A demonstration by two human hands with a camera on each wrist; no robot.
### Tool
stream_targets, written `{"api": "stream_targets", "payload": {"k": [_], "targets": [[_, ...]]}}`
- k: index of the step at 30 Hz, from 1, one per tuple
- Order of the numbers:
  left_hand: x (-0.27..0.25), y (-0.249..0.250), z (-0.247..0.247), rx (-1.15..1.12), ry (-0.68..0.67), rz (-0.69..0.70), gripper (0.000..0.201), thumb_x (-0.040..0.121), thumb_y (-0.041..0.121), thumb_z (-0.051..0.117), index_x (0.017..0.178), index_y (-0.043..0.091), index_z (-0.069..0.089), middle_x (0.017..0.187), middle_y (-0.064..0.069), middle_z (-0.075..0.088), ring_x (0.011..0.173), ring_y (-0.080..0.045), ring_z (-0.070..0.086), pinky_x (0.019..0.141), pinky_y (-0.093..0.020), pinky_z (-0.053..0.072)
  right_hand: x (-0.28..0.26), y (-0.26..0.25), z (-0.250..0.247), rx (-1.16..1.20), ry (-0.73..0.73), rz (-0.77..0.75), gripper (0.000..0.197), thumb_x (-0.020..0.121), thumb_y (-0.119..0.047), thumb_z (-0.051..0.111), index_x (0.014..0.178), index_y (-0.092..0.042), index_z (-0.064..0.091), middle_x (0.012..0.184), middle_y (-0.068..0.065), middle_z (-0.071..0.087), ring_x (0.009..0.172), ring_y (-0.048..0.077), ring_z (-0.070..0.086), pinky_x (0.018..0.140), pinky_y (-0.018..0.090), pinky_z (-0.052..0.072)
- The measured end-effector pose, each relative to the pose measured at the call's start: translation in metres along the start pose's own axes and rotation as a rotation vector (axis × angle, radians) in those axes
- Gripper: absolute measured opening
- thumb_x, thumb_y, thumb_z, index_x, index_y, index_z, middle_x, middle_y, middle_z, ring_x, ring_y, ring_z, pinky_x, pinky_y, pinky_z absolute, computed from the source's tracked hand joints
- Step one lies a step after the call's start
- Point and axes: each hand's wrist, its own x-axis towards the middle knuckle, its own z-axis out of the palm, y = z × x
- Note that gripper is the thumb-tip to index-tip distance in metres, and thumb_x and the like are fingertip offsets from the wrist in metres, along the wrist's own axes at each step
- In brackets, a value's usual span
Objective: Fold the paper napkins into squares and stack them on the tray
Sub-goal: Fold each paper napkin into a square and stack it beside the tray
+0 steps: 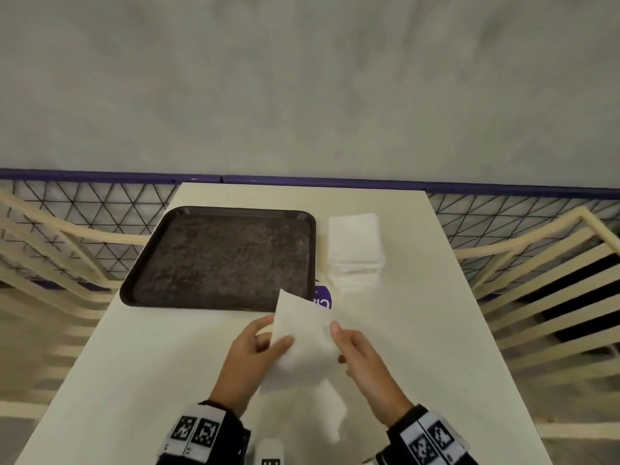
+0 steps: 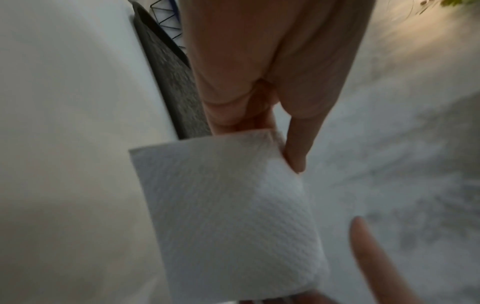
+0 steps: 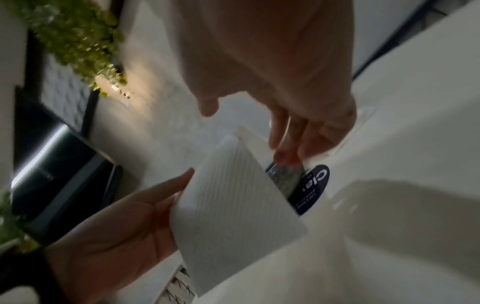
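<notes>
On the left half of the table (image 1: 134, 347) sits the dark tray (image 1: 221, 260), with nothing on it that we can see, so no folded square has been stacked yet. We judge it was set there, within easy reach of both hands, to receive each napkin as it is finished.

Moving rightward and nearer to us, our left hand (image 1: 250, 357) holds the napkin (image 1: 302, 333) by its left edge, thumb on top and fingers curled under, so the sheet is pinched and lifted clear of the table. The left wrist view shows the embossed paper bowing away from that grip, its far corner free. We hold it raised, we think, because a limp sheet is easier to bring edge to edge in the air than flat on the surface.

Our right hand (image 1: 364, 360) meets the napkin's right edge. Its fingers are loosely curved, and the right wrist view shows their tips at the paper's upper edge, but we cannot tell whether they pinch it or only touch it.

Just beyond, a round purple sticker (image 1: 322, 298) shows partly from behind the napkin, at the tray's near right corner.

Farthest right, just beside the tray, the supply stack of napkins (image 1: 355, 251) waits, placed where our right hand can draw the next sheet.
</notes>
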Motion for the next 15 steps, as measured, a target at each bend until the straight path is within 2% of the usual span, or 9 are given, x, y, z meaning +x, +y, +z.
{"api": "stream_targets", "payload": {"k": [2,4,7,11,15], "targets": [[-0.011,0.008,0.004,-0.067,-0.067,0.015,0.028,0.082,0.004,0.063,0.109,0.008,0.061,0.092,-0.016,0.073,0.082,-0.023,0.069,0.064,-0.024,0.054,-0.009,0.004,0.0,0.119,-0.228,0.033,0.05,0.085,-0.059,0.051,0.112,-0.017,0.062,0.1,-0.013,0.069,0.09,0.005,0.064,0.076,0.019,0.046],[-0.021,0.016,0.006,-0.083,-0.092,0.049,0.02,0.082,0.003,0.061,0.102,0.004,0.064,0.091,-0.014,0.073,0.08,-0.021,0.068,0.063,-0.022,0.053,-0.014,0.002,-0.005,0.202,-0.339,-0.009,0.039,0.088,-0.043,0.058,0.119,-0.018,0.061,0.112,-0.007,0.069,0.103,0.009,0.064,0.083,0.023,0.049],[-0.035,0.023,0.005,-0.041,-0.099,0.103,0.012,0.085,0.006,0.059,0.096,0.002,0.064,0.085,-0.009,0.073,0.077,-0.019,0.066,0.063,-0.022,0.052,-0.023,-0.006,-0.012,0.202,-0.36,-0.117,0.032,0.084,-0.027,0.067,0.112,-0.012,0.064,0.108,0.002,0.071,0.099,0.015,0.067,0.079,0.022,0.05],[-0.054,0.029,0.004,0.111,-0.226,0.135,0.022,0.09,0.01,0.056,0.111,0.013,0.062,0.105,-0.001,0.071,0.096,-0.017,0.067,0.082,-0.028,0.053,-0.032,-0.013,-0.019,0.164,-0.338,-0.22,0.034,0.081,-0.022,0.063,0.112,-0.008,0.065,0.109,0.007,0.071,0.101,0.023,0.066,0.082,0.029,0.053],[-0.071,0.032,0.007,0.082,-0.251,0.165,0.026,0.09,0.006,0.054,0.113,0.016,0.061,0.108,-0.001,0.071,0.096,-0.019,0.068,0.074,-0.023,0.053,-0.044,-0.018,-0.028,0.192,-0.345,-0.286,0.029,0.085,-0.013,0.06,0.111,-0.002,0.065,0.111,0.013,0.069,0.104,0.029,0.065,0.09,0.037,0.053]]}}
